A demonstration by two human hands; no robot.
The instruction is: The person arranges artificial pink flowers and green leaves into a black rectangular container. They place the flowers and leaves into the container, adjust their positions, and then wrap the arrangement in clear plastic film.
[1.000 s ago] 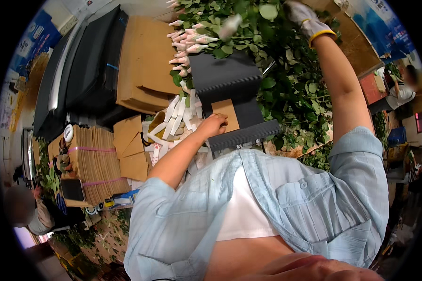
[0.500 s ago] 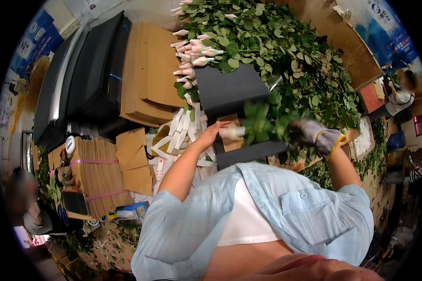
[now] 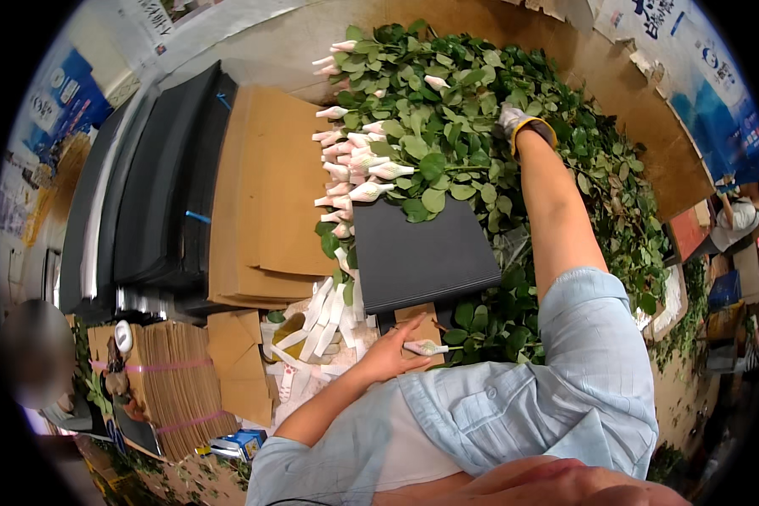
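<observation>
1. The single sleeved flower [image 3: 427, 347] lies crosswise at the fingertips of the left hand [image 3: 390, 354], its leafy stem running off to that hand's right. It could roll or slide if those fingers shift, since its rounded bud meets flat card.
2. The bare left hand has its fingers spread over the brown card [image 3: 414, 312]; no closed grip shows. The card, stiff and smooth, could skew if pressed unevenly.
3. Just beyond the left hand, a dark, flat-topped block [image 3: 422, 253] with a layered-looking front edge could catch leaves dragged across it.
4. The gloved right hand [image 3: 523, 126] reaches far forward into the leafy heap [image 3: 582, 173]; foliage and angle hide its fingers, so I cannot tell whether it grips anything. Tangled stems could pull neighbours along or tear leaves.
5. Between the hands' reach, to the left, pale pointed buds [image 3: 367, 160] wear netted sleeves; rough tugging at their stems could bruise them.
6. Left of the left hand lie soft-looking white strips [image 3: 329, 325], loosely overlapping.
</observation>
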